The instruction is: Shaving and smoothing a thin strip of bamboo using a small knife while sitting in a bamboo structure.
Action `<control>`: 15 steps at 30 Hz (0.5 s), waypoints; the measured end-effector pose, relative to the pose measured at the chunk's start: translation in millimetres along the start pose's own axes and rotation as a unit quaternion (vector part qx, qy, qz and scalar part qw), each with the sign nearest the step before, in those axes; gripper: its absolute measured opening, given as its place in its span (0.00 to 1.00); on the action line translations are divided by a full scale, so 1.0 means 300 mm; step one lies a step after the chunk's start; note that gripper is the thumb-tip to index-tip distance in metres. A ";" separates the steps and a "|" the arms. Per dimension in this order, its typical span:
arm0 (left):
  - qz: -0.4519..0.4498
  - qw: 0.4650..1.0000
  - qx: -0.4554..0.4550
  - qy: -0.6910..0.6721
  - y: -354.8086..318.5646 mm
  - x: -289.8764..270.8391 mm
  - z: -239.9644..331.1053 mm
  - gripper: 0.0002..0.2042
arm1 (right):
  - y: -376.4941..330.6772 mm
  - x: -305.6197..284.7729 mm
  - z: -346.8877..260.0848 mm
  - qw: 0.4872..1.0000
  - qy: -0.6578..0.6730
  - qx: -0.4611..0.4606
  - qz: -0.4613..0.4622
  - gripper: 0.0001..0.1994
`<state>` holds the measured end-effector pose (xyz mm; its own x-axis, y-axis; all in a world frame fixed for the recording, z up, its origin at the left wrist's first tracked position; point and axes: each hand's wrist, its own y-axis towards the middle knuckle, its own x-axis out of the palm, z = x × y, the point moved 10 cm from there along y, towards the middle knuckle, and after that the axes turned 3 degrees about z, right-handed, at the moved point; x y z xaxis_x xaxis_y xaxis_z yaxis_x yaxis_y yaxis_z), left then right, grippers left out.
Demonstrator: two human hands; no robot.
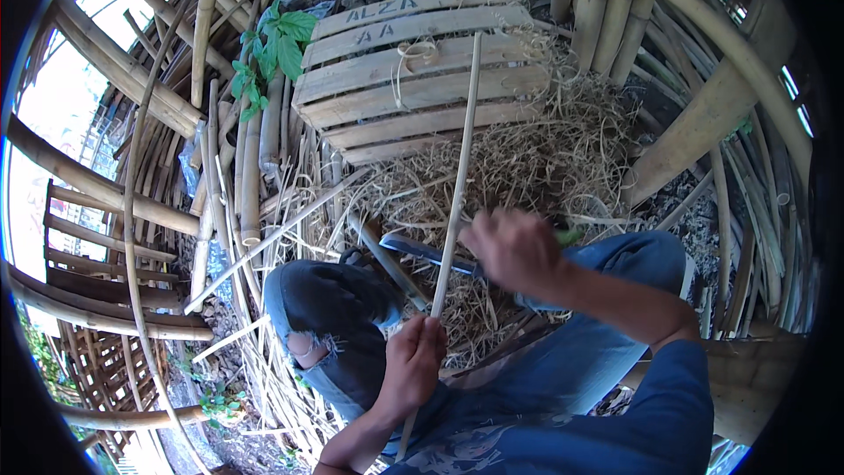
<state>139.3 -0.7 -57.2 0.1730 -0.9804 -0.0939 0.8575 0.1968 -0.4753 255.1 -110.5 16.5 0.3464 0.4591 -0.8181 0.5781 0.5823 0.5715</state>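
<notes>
My left hand (415,362) is closed around the lower part of a long, pale bamboo strip (463,158). The strip rises from my lap, nearly upright in view, and its far end lies over the slatted wooden crate. My right hand (519,251), slightly blurred, is closed in a fist at the strip's right side. From this fist a knife (422,251) with a dark blade points left, crossing the strip at its middle. The knife's handle is hidden in the fingers. Whether the blade touches the strip I cannot tell.
A slatted wooden crate (431,79) lies ahead, with a curled shaving on it. Dry shavings (563,154) heap around its near side. A bamboo pole piece (387,259) lies by my left knee. Split strips and a leafy plant (280,42) are at left; thick bamboo poles (703,127) stand right.
</notes>
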 end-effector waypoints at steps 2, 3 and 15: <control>-0.005 1.000 -0.018 -0.006 0.004 0.006 -0.018 0.15 | -0.028 -0.013 -0.064 0.998 0.020 -0.056 0.025 0.16; -0.005 1.000 -0.002 -0.006 -0.002 0.011 -0.002 0.15 | -0.015 -0.016 -0.037 0.998 0.018 -0.055 0.025 0.16; -0.004 0.999 -0.003 0.034 -0.076 -0.026 -0.002 0.15 | 0.058 -0.023 0.194 0.997 -0.020 0.057 0.044 0.17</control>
<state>118.1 2.5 -46.2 0.1336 -0.9798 -0.1486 0.8557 0.1897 -0.4815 305.8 -142.7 28.2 0.4278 0.4768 -0.7679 0.6239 0.4590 0.6326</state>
